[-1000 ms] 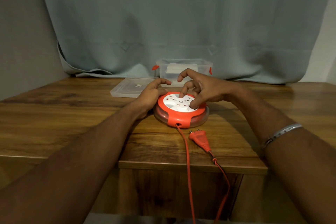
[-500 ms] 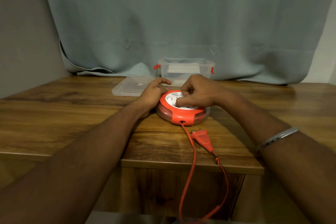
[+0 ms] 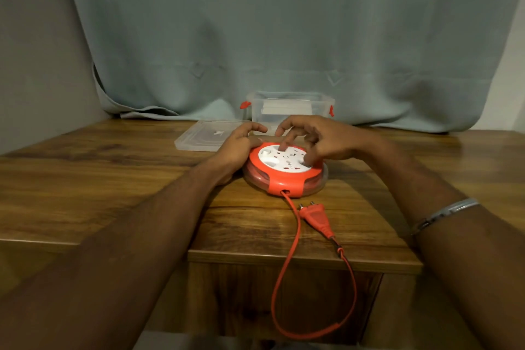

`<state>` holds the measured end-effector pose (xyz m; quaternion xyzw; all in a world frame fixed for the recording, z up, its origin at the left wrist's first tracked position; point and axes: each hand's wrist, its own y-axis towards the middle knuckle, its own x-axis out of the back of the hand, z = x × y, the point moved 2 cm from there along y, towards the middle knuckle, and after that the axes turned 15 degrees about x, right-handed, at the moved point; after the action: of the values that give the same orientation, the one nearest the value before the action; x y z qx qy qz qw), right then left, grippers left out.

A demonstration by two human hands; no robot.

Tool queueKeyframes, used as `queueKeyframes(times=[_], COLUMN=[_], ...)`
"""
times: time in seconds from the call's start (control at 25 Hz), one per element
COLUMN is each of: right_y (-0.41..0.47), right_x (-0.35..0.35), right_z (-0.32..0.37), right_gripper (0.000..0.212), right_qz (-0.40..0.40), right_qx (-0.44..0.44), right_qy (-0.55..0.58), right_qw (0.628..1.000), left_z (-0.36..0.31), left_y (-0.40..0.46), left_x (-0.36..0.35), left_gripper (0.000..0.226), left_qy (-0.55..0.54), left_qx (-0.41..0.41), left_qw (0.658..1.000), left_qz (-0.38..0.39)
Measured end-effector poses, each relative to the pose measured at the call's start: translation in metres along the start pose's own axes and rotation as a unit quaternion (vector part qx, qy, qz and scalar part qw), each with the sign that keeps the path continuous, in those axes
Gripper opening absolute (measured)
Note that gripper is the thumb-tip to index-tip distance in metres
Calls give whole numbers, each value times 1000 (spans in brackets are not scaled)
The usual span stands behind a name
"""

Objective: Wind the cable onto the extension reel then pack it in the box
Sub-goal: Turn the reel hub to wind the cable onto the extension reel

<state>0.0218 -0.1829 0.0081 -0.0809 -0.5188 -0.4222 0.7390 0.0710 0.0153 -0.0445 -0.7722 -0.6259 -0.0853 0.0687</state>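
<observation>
Below the near edge of the table, a loop of orange cable is seen hanging in front of the wooden panel, both of its ends rising back onto the tabletop. Just inside that edge, the orange plug is laid flat, its two pins pointed toward the reel. Behind it, near the middle of the table, the extension reel is rested flat, and the cable is fed into the opening in its orange front. The reel's left side is steadied by the left hand, whose fingers are curled against the orange rim. The right hand is held over the white socket face with fingers spread and loosely bent, fingertips touching the face; nothing is gripped by it. A metal bangle is worn on the right forearm. Farther back, a clear lid is laid flat to the left, and a clear box with red clips is set near the far edge, against the grey-green curtain.
</observation>
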Motion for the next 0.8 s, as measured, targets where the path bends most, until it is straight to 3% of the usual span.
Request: queueKeyframes(times=[0.2, 0.44, 0.6, 0.8], right_y=[0, -3, -5, 0], right_x=[-1, -1, -2, -9], right_z=[-5, -2, -1, 0], right_gripper=[100, 110, 93, 43], right_qz=[37, 28, -2, -11], right_qx=[-12, 19, 14, -15], right_qy=[69, 41, 6, -23], right_qw=[997, 999, 1000, 1000], left_z=[0, 2, 2, 1], left_y=[0, 5, 2, 2], left_x=[1, 2, 0, 0], left_gripper=[30, 30, 30, 29], left_qy=[21, 13, 4, -3], left_qx=[-7, -20, -19, -19], left_qw=[1000, 1000, 1000, 1000], left_qz=[13, 14, 8, 9])
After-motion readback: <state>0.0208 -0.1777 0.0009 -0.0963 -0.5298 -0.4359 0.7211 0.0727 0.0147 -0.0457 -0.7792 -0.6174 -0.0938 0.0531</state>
